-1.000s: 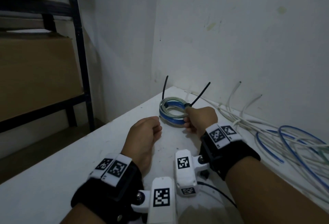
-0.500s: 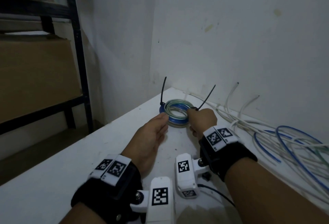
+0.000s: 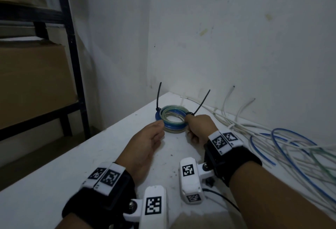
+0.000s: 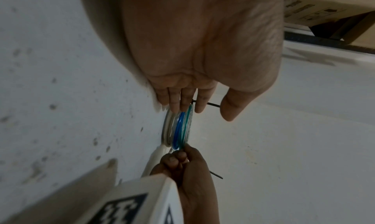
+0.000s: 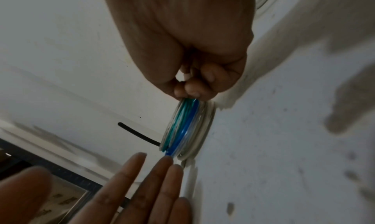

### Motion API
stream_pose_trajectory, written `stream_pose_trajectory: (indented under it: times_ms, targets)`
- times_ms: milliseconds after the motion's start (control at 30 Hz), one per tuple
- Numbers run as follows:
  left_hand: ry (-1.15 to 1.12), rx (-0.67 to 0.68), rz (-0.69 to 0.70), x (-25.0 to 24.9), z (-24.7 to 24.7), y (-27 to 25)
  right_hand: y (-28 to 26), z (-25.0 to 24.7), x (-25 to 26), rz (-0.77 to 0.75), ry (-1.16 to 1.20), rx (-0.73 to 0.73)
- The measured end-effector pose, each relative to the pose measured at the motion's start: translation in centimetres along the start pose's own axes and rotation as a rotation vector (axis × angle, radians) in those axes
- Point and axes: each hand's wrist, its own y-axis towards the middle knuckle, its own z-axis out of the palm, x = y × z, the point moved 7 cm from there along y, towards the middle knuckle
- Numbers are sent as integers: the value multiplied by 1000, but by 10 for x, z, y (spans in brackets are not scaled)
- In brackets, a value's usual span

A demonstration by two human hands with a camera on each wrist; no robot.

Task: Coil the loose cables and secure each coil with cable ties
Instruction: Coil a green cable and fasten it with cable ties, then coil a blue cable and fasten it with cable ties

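Observation:
A small coil (image 3: pixel 172 119) of blue, green and white cable lies flat on the white table (image 3: pixel 45 183) near the far corner. Two black cable ties stick up from it, one on the left side (image 3: pixel 158 99) and one on the right (image 3: pixel 201 105). My right hand (image 3: pixel 198 128) pinches the coil's right edge (image 5: pixel 194 102) with curled fingers. My left hand (image 3: pixel 149 138) reaches the left edge with straight fingers (image 4: pixel 178 102) touching the coil (image 4: pixel 180 131), thumb apart.
A tangle of loose white, blue and green cables (image 3: pixel 291 148) lies along the wall at the right. A black metal shelf (image 3: pixel 72 56) with cardboard boxes (image 3: pixel 32 83) stands beyond the table's left edge. Walls close the corner behind the coil.
My left hand has opened from a loose fist and moved forward to touch the coil's left edge. The right hand keeps its hold and has slid the coil slightly farther away.

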Motion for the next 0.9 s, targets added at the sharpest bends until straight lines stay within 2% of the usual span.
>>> stream_pose_trajectory:
  times_ms: [267,367,533,667,767,900]
  targets:
    - [66,16,21,3,1,1,-10,4,-3,67,120,99]
    - [72,28,13,3,3,1,-17,3,-2,50,151,121]
    - [35,-2,1,3,0,2,-48,-24,3,-26,-1,186]
    - [-9,-45,53,4,-2,3,-91,-69,-7,-67,-202,245]
    - [101,34,155,-2,-8,-1,-128,-118,-25,-123,-311,234]
    - [145,-42,236,-27,-29,4,-184,-208,-56,-150,-328,82]
